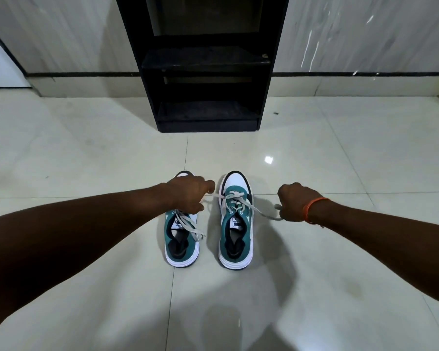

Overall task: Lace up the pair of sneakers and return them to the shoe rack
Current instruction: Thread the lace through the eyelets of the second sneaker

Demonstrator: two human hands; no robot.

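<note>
Two teal, white and black sneakers stand side by side on the floor, toes pointing away from me. The right sneaker [236, 224] has its grey lace [257, 211] stretched out to both sides. My left hand [188, 195] is closed on the lace's left end and hovers over the front of the left sneaker [181, 239], hiding its toe. My right hand [295, 202], with an orange band at the wrist, is closed on the lace's right end, to the right of the shoe. The left sneaker's lace lies loose across its tongue.
A black shoe rack [205, 72] with open shelves stands against the wall straight ahead, a short distance beyond the sneakers. Glossy pale floor tiles [86, 153] surround the shoes. A dark skirting strip runs along the wall's base.
</note>
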